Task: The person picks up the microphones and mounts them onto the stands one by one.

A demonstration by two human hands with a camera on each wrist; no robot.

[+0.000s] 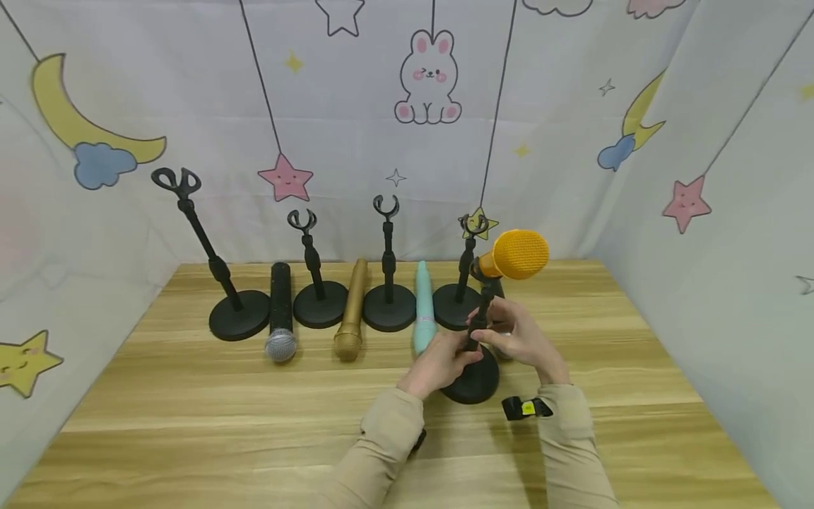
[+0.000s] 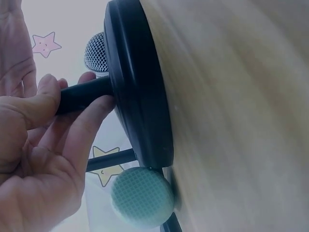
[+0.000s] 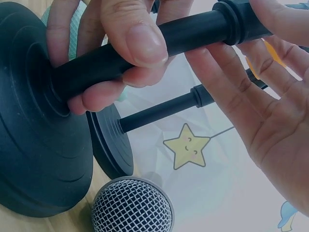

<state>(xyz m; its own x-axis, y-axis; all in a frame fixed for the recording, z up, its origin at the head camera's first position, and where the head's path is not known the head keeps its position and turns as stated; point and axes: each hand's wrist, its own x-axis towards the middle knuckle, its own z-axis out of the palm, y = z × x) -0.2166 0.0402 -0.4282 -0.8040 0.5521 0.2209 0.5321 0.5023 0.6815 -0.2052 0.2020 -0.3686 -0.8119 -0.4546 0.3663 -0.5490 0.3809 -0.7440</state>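
Note:
A black desk microphone stand (image 1: 470,385) carries an orange microphone (image 1: 518,254) in its top clip, head pointing right. My left hand (image 1: 440,362) pinches the lower pole just above the round base, thumb on one side and fingers on the other in the right wrist view. Higher up, my right hand (image 1: 520,341) holds the pole around its collar (image 3: 231,21). Whether the base fully touches the table cannot be told. A mint-green microphone (image 1: 424,304) lies left of the stand, partly behind my left hand. Behind my right hand is a silver-headed microphone (image 3: 133,208), mostly hidden in the head view.
Along the back of the wooden table (image 1: 254,424) stand several black stands with bare clips, the leftmost stand (image 1: 238,314) being tallest. Between them lie a black microphone (image 1: 280,304) and a gold microphone (image 1: 352,311). A printed curtain (image 1: 356,92) hangs behind.

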